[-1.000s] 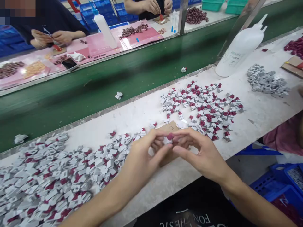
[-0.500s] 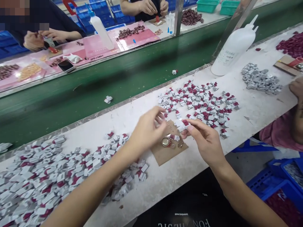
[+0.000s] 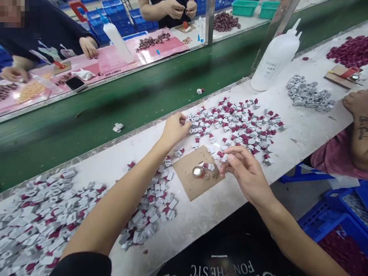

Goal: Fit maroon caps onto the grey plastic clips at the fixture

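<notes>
Conveyor belt (image 3: 161, 96), dark green. Parts heap (image 3: 43, 214) by my left arm, grey mixed with maroon. Cardboard (image 3: 186, 184), plain brown. My shirt (image 3: 230, 245), black, white lettering. Far trays (image 3: 244, 7), turquoise-green. Far mat (image 3: 115, 63), pink.

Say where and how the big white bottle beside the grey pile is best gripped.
Probably around the broad body of the bottle, from the near side, fingers wrapped across it. The body is wide and rounded below its taper, while the slim spouts on top look like a poor hold. The post close behind makes the far side seem more awkward.
</notes>
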`<state>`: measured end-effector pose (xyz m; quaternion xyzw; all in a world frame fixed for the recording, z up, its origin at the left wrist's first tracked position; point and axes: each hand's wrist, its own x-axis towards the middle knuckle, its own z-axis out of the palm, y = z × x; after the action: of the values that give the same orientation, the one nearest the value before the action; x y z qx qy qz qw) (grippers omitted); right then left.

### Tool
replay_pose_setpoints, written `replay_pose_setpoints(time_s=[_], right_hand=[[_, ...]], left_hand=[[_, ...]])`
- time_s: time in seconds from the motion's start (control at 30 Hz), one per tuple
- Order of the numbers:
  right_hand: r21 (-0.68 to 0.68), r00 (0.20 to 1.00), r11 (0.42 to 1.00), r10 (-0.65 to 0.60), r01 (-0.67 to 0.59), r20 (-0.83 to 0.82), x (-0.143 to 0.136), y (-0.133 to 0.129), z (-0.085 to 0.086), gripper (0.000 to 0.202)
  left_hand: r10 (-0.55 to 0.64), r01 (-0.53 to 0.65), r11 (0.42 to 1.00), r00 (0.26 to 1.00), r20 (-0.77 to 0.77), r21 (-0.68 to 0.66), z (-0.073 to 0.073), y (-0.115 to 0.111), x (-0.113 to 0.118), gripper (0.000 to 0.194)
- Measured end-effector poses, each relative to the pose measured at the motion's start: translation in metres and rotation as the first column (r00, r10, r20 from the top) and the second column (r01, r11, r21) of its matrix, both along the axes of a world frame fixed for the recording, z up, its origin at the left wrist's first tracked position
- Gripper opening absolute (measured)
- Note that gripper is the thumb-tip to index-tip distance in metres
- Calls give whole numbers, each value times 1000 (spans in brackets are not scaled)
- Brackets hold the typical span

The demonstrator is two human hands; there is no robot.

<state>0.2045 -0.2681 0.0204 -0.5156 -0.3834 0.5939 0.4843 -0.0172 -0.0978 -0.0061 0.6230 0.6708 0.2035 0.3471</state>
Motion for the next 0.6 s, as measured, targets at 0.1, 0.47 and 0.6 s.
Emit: replay_pose_setpoints(time_s=[0.1, 0.47, 0.6], right_hand=[[-54, 999, 998, 32, -34, -35, 0, -5, 0, 33], [32, 974, 991, 123, -132, 190, 3, -15, 0, 19], [27, 970, 989, 137, -145, 200, -5, -18, -7, 20]], left_hand=[[57, -55, 998, 996, 73, -31, 3, -7, -6, 14], [175, -97, 979, 851, 495, -180, 47, -95, -45, 28], [219, -103, 969, 784, 581, -226, 52, -138, -51, 31]])
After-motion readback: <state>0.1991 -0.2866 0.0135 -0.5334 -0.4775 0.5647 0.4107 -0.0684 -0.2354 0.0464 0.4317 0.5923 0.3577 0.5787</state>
